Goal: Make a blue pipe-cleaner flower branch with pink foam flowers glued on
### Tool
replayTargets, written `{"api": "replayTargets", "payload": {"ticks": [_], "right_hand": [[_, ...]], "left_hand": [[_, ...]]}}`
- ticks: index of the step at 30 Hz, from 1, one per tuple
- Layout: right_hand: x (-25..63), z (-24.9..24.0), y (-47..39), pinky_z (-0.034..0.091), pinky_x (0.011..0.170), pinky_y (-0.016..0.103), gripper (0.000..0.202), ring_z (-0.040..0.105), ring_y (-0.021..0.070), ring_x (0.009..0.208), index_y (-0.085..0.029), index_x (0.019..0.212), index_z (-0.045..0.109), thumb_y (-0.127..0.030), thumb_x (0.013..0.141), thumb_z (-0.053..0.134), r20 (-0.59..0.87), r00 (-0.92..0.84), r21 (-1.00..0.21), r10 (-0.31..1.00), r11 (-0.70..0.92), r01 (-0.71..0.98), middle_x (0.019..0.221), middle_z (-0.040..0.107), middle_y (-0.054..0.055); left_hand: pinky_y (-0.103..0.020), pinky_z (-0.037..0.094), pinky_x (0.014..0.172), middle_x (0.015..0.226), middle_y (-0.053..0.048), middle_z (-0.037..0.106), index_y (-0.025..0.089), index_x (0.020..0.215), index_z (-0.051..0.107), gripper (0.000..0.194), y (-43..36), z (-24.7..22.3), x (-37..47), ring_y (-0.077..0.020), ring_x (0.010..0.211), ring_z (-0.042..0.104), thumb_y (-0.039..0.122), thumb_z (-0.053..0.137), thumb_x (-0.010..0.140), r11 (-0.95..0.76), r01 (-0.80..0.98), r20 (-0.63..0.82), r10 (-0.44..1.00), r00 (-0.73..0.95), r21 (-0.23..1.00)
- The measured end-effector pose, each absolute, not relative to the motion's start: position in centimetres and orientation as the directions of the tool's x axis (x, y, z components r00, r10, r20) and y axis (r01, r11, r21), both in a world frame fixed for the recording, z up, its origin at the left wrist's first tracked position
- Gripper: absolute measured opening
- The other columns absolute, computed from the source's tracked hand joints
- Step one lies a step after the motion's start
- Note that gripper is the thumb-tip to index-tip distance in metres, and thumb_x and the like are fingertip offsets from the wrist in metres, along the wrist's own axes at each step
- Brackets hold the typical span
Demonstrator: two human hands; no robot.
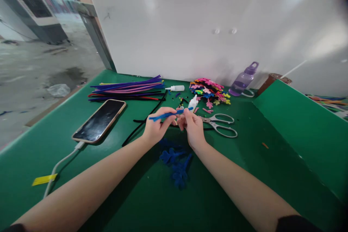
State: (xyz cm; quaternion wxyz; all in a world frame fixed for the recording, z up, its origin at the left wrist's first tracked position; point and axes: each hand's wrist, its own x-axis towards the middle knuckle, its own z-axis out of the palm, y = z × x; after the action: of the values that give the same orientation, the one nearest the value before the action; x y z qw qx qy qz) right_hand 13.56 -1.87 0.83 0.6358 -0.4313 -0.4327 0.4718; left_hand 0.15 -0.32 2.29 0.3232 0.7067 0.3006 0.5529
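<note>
Between both hands I hold a short length of blue pipe cleaner [164, 115] roughly level above the table. My left hand [157, 125] pinches it near the middle, its free end sticking out to the left. My right hand [193, 127] grips the other end between thumb and fingers. Below the hands lie blue pipe-cleaner flowers [181, 174] with stems. Scissors [221, 125] with grey handles rest just right of my right hand, their blades partly hidden. A white glue bottle [193, 103] stands tilted behind it, partly covered. Black pipe cleaners [136, 130] lie by my left hand.
A bundle of coloured pipe cleaners [127, 88] and a phone [100, 121] on a charging cable lie left. Behind are another glue bottle [176, 88], a pile of colourful pipe-cleaner flowers [209, 90] and a purple water bottle [243, 81]. A green panel [304, 130] borders the right side.
</note>
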Motion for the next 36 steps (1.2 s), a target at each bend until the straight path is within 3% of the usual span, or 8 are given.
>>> {"api": "replayTargets", "payload": {"ticks": [3, 6, 9, 13, 16, 20, 23, 36], "right_hand": [[13.7, 0.5, -1.7, 0.029, 0.038, 0.021, 0.03, 0.042, 0.0074, 0.04, -0.016, 0.066, 0.061, -0.043, 0.078, 0.057, 0.07, 0.203, -0.933, 0.977, 0.136, -0.333, 0.05, 0.05, -0.003], [13.7, 0.6, -1.8, 0.028, 0.037, 0.021, 0.026, 0.042, 0.0087, 0.042, -0.017, 0.07, 0.062, -0.041, 0.077, 0.058, 0.026, 0.212, -0.905, 0.977, 0.113, -0.41, 0.051, 0.05, -0.003], [13.7, 1.0, -1.9, 0.025, 0.037, 0.022, 0.026, 0.04, 0.0089, 0.041, -0.017, 0.069, 0.06, -0.041, 0.078, 0.056, 0.019, 0.201, -0.891, 0.979, 0.108, -0.441, 0.049, 0.046, -0.004], [13.5, 1.4, -2.0, 0.018, 0.037, 0.021, 0.03, 0.027, 0.0057, 0.037, -0.017, 0.055, 0.051, -0.038, 0.076, 0.057, -0.007, 0.155, -0.868, 0.988, 0.071, -0.492, 0.043, 0.03, -0.007], [13.5, 1.6, -2.1, 0.017, 0.038, 0.022, 0.036, 0.023, 0.0042, 0.035, -0.018, 0.048, 0.042, -0.036, 0.074, 0.058, 0.023, 0.039, -0.856, 0.999, 0.04, -0.515, 0.042, 0.026, -0.008], [13.5, 1.7, -2.2, 0.016, 0.039, 0.022, 0.039, 0.023, 0.0035, 0.034, -0.018, 0.047, 0.037, -0.036, 0.074, 0.058, 0.047, -0.111, -0.873, 0.993, -0.013, -0.488, 0.04, 0.027, -0.009], [13.4, 1.5, -2.3, 0.016, 0.039, 0.022, 0.04, 0.024, 0.0037, 0.034, -0.018, 0.046, 0.037, -0.036, 0.074, 0.059, 0.049, -0.172, -0.879, 0.984, -0.04, -0.476, 0.04, 0.027, -0.009], [13.3, 1.2, -2.6, 0.019, 0.038, 0.022, 0.038, 0.027, 0.0041, 0.032, -0.018, 0.042, 0.038, -0.031, 0.072, 0.057, 0.039, -0.257, -0.942, 0.966, -0.05, -0.331, 0.037, 0.032, -0.008]], "left_hand": [[-0.026, 0.047, 0.073, 0.085, -0.006, 0.069, 0.02, 0.092, 0.064, 0.017, -0.2, 1.8, 0.0, -0.0163, 0.074, 0.065, 0.02, 0.063, 0.075, -0.732, 0.164, 0.627, 0.659, 0.415, 0.661], [-0.028, 0.046, 0.076, 0.094, -0.006, 0.067, 0.022, 0.107, 0.06, 0.038, 0.0, 1.5, -0.1, -0.0167, 0.079, 0.063, 0.014, 0.063, 0.07, -0.762, 0.145, 0.613, 0.605, 0.509, 0.631], [-0.027, 0.045, 0.074, 0.096, -0.006, 0.061, 0.021, 0.112, 0.054, 0.044, 0.0, 1.3, 0.0, -0.0146, 0.076, 0.06, 0.011, 0.058, 0.07, -0.716, 0.085, 0.608, 0.644, 0.463, 0.693], [-0.024, 0.044, 0.063, 0.083, -0.002, 0.054, 0.02, 0.103, 0.054, 0.024, 0.3, 1.5, 0.2, -0.0107, 0.064, 0.053, 0.016, 0.047, 0.081, -0.594, 0.013, 0.575, 0.784, 0.233, 0.805], [-0.021, 0.039, 0.051, 0.069, 0.001, 0.051, 0.018, 0.094, 0.056, 0.015, 0.9, 2.0, 0.2, -0.0081, 0.051, 0.047, 0.025, 0.046, 0.085, -0.445, -0.078, 0.452, 0.876, 0.171, 0.892], [-0.02, 0.03, 0.042, 0.055, 0.002, 0.046, 0.013, 0.077, 0.063, 0.026, 1.5, 2.4, 0.1, -0.0062, 0.042, 0.04, 0.036, 0.052, 0.083, -0.25, -0.12, 0.272, 0.932, 0.239, 0.961], [-0.02, 0.028, 0.041, 0.053, 0.002, 0.047, 0.013, 0.076, 0.065, 0.028, 1.6, 2.3, 0.1, -0.0052, 0.041, 0.038, 0.038, 0.054, 0.081, -0.154, -0.154, 0.193, 0.938, 0.288, 0.976], [-0.019, 0.02, 0.041, 0.045, 0.004, 0.04, 0.013, 0.054, 0.054, 0.033, 1.6, 1.8, 0.2, -0.0042, 0.041, 0.03, 0.038, 0.063, 0.075, -0.031, -0.233, 0.122, 0.913, 0.389, 0.972]]}}
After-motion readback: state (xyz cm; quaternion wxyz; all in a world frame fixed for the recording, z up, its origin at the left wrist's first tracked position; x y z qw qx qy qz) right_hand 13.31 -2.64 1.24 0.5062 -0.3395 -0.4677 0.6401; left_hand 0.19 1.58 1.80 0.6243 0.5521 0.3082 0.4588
